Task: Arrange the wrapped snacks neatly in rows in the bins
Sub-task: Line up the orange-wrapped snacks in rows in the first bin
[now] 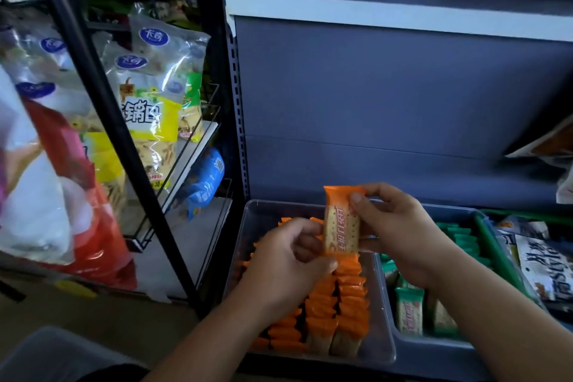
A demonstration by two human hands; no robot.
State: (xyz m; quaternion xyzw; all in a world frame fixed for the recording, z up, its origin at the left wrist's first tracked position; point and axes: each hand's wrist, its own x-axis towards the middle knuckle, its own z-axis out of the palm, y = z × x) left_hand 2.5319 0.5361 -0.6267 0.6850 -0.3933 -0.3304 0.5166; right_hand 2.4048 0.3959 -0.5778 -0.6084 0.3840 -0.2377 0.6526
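Head-cam view, and it's the only one we've got. We're holding one orange foil-wrapped cracker packet (341,223) upright above the back half of the bin, not in a row yet. Our right hand (400,232) pinches its upper right edge with the thumb on the front. Our left hand (288,254) has its fingers curled round the lower left edge, so both hands are clamped on the same packet.

What could go wrong, we reckon: the rows of orange packets (338,310) underneath stand on edge and lean on each other (domino style). Sliding this one in at a tilt, or bumping them with a wrist, could knock over a stretch of a row. The wrapper looks slick too, so a lazy pinch might let it flop flat on top.

Containers: the clear plastic bin (248,226) holds those orange rows, packed from the front up to about where our hands are. Just beside it on the right, a grey plastic bin (434,350) holds green-wrapped cracker packets (409,310), and the ones at its front look looser.
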